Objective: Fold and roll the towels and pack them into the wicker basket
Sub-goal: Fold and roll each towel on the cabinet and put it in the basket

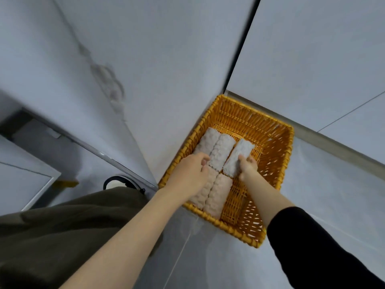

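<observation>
Fingers (243, 159) of the right hand (248, 171) curl round the near end of a rolled grey towel (237, 157), holding it over the wicker basket (277, 163) with its far end tipped up. Its long axis runs away from the person, roughly in line with the four rolled towels (217, 193) already packed two by two along the basket's left side. The bare strip of basket bottom lies directly under this roll and to its right, just beside the far pair, so I judge the move to be a short lowering by the right hand, which is the nearer one. The left hand (190, 175) rests on the packed rolls, fingers bent against the end of a far roll; whether they pinch it or merely steady it I cannot tell. The basket stands in a corner on a grey tiled surface, seemingly the floor (325, 197). No brand, label or writing is readable anywhere.
</observation>
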Demonstrator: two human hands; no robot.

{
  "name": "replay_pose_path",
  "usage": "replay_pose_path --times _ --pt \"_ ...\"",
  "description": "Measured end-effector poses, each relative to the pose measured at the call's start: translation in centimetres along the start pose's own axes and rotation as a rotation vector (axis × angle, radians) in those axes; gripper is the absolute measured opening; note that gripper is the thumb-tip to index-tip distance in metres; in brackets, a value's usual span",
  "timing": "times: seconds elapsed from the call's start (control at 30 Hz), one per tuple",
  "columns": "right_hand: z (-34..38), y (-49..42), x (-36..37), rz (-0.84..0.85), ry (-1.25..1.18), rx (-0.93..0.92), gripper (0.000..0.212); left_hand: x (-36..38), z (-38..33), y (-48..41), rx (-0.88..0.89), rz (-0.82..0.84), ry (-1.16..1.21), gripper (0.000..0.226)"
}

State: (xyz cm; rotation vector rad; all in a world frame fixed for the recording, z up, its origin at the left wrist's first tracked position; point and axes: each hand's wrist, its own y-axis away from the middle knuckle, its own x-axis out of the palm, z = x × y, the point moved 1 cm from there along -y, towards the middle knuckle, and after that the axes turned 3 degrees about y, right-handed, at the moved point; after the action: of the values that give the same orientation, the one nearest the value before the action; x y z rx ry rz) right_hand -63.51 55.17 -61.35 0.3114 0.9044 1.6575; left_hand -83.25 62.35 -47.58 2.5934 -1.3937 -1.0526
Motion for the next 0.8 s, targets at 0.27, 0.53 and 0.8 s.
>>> replay_pose_path --times 0.27,0.53,0.8 --pt "-1.6 -1.4 0.7 0.041 0.365 -0.093 0.039 0.4 0.1 -0.5 -0.002 0.008 0.011 0.031" --pt "0.6 -0.8 -0.1 -0.078 0.746 -0.247 0.052 -0.2 -0.6 0.8 0.000 0.031 -0.016 0.033" --pt "4.1 6.1 -2.0 0.133 0.449 -0.448 0.027 -2.3 -2.8 3.5 0.016 -0.017 0.000 0.032"
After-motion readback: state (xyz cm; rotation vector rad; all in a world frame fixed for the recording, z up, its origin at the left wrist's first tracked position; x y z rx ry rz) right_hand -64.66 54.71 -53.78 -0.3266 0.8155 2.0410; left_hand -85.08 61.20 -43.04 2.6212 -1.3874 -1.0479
